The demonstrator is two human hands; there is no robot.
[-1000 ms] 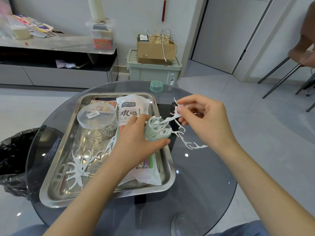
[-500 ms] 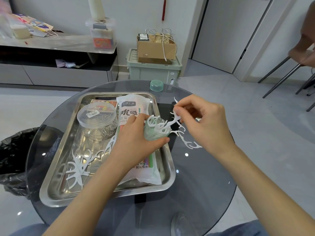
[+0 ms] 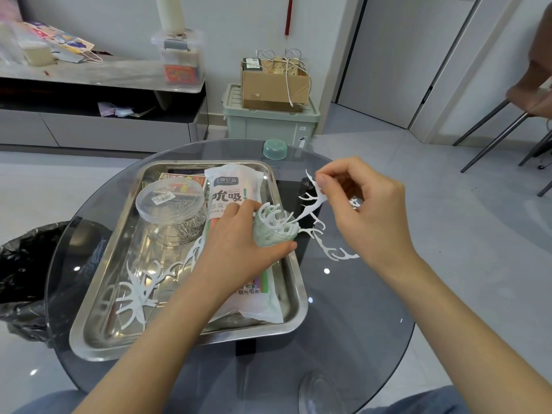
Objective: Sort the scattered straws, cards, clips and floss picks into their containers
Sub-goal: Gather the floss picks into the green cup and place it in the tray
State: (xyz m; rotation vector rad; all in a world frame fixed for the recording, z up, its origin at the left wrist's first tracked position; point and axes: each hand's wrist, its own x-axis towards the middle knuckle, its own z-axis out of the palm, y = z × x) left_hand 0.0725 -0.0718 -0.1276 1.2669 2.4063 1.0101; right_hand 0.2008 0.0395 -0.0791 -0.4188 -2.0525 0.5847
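Note:
My left hand (image 3: 236, 246) grips a small pale green jar (image 3: 270, 236) tilted over the right rim of the steel tray (image 3: 185, 333); several white floss picks stick out of its mouth. My right hand (image 3: 367, 210) pinches a white floss pick (image 3: 310, 203) just right of the jar, its tip pointing at the opening. More floss picks (image 3: 331, 249) lie on the glass under my right hand, and others (image 3: 140, 291) lie in the tray's near left part. A straw packet (image 3: 236, 189) and a clear tub of clips (image 3: 171, 204) sit in the tray.
The jar's green lid (image 3: 274, 149) rests at the far edge of the round glass table (image 3: 343, 324). A card box (image 3: 182, 177) shows behind the clip tub. A black bin bag (image 3: 21, 264) stands left of the table, chairs at far right.
My right hand has lifted slightly up and to the right with the pinched floss pick. The left hand and jar have stayed almost still.

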